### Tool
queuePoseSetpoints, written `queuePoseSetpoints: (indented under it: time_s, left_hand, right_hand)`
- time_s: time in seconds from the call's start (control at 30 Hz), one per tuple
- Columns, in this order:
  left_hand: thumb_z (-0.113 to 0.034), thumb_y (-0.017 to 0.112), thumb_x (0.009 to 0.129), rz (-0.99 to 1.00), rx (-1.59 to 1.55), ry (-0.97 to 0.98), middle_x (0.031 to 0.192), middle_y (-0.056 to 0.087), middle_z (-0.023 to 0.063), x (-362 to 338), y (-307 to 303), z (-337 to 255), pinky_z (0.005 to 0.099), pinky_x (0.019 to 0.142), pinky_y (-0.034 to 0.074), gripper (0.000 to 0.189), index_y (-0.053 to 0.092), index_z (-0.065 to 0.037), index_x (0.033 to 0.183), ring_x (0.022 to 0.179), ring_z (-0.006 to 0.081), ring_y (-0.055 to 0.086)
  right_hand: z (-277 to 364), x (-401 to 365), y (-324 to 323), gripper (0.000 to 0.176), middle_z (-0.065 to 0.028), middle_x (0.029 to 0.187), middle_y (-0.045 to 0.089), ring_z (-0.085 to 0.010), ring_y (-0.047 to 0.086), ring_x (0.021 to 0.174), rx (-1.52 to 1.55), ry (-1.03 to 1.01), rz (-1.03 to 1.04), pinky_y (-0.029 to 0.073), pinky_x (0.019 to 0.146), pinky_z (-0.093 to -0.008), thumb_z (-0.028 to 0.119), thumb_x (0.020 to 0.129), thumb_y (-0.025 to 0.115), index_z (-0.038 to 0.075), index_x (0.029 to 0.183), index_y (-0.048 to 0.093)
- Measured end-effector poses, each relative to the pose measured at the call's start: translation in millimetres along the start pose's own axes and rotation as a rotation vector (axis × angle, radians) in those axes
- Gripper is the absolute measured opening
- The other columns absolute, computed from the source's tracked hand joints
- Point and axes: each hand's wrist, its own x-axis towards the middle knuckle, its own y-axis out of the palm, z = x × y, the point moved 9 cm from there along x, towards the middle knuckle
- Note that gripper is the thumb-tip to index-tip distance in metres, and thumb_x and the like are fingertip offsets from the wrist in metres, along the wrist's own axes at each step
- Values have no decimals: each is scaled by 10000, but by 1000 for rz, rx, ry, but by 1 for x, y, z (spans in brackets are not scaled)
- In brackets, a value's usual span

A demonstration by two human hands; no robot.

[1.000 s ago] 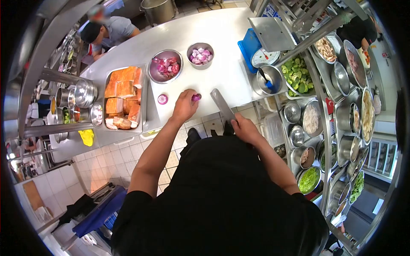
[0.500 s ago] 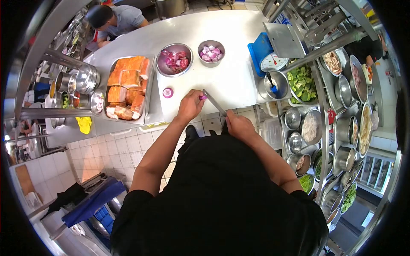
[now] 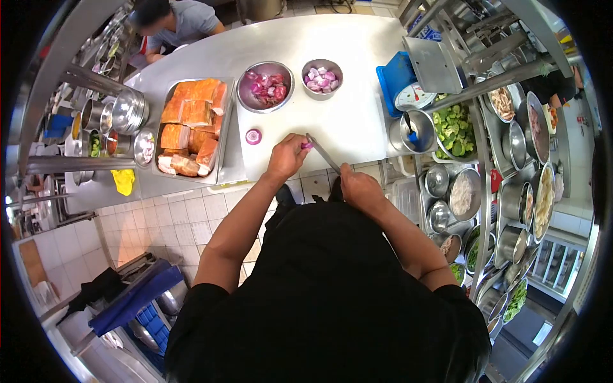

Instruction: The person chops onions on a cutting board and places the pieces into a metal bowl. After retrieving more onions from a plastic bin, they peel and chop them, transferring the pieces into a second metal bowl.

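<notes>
My left hand [image 3: 285, 157] presses a small purple onion piece [image 3: 307, 145] onto the white cutting board [image 3: 345, 121]. My right hand [image 3: 359, 186] grips the handle of a knife [image 3: 321, 152], whose blade edge sits against the onion. A cut half onion [image 3: 253, 136] lies on the board to the left. Behind it stand a steel bowl of red onion pieces [image 3: 265, 85] and a smaller bowl of chopped onion [image 3: 322, 78].
A steel tray of orange meat slabs [image 3: 189, 124] sits left of the board. A blue scale [image 3: 408, 83], a steel pot with a ladle [image 3: 412, 131] and many bowls of vegetables on a rack [image 3: 498, 159] are to the right. Another person [image 3: 172, 19] works at the counter's far side.
The knife swung from lying flat at the right to an edge-down position at the onion under my left hand. The view shifted slightly.
</notes>
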Motion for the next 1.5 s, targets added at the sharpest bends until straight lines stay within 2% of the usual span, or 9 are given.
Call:
queuePoseSetpoints:
  time_s: [0.63,0.7,0.83,1.03,1.1,1.23,1.33,1.4,1.5]
  left_hand:
    - [-75,835,870,54,39,2,1059,734,131,0,3,-2,398,835,603,298,715,-46,1142,925,293,736]
    - [-62,814,877,48,29,-41,1049,721,138,-2,4,-1,434,842,587,271,695,-56,1121,955,351,726]
    - [-60,813,882,37,19,-26,1087,721,150,-3,4,2,426,849,590,282,691,-39,1135,962,344,730]
    - [-60,804,875,148,59,-53,1208,696,176,3,-7,-6,442,970,561,429,661,-38,1280,1100,378,694]
    - [-28,776,862,182,151,206,1261,677,180,8,-17,-39,441,1037,530,510,638,-47,1352,1186,385,657]
    - [6,748,865,372,245,352,1279,650,198,24,8,-32,433,1013,548,480,655,-25,1334,1116,368,680]
    - [-32,778,847,519,207,200,1171,677,193,30,22,-26,449,963,556,436,696,-31,1276,1061,366,691]
    - [-78,814,823,443,213,-56,1113,695,218,33,22,-15,468,954,558,365,732,-18,1174,1050,408,690]
    - [-129,849,813,224,156,-167,1068,705,219,21,24,-14,482,915,569,334,748,-25,1115,989,412,705]
  right_hand:
    - [-2,26,30,198,-270,863,729,-481,726,842,61,-44,-58,553,752,-610,54,991,479,-20,1175,486]
    - [-8,30,40,224,-256,883,736,-473,730,869,53,24,-29,550,771,-605,72,992,496,-8,1201,495]
    - [-12,27,43,223,-269,899,731,-496,716,891,71,47,-1,543,786,-610,128,1036,479,-6,1214,485]
    - [-22,-9,-2,247,-321,886,701,-550,680,872,255,153,-103,512,812,-657,218,1097,445,7,1226,454]
    - [-41,-12,4,232,-332,890,700,-556,677,870,269,174,-163,499,825,-672,217,1086,479,18,1206,471]
    - [-54,-12,22,254,-335,860,685,-576,653,845,263,162,-145,487,777,-673,254,1094,483,12,1168,462]
    - [-54,-12,28,260,-335,880,689,-574,655,860,313,178,-150,484,793,-674,253,1087,489,8,1170,473]
    - [-46,-9,28,251,-336,881,691,-565,660,867,339,145,-148,487,807,-670,244,1086,484,7,1168,473]
    - [-34,-1,29,231,-319,940,716,-541,684,923,268,201,-47,505,858,-659,217,1074,487,13,1182,497]
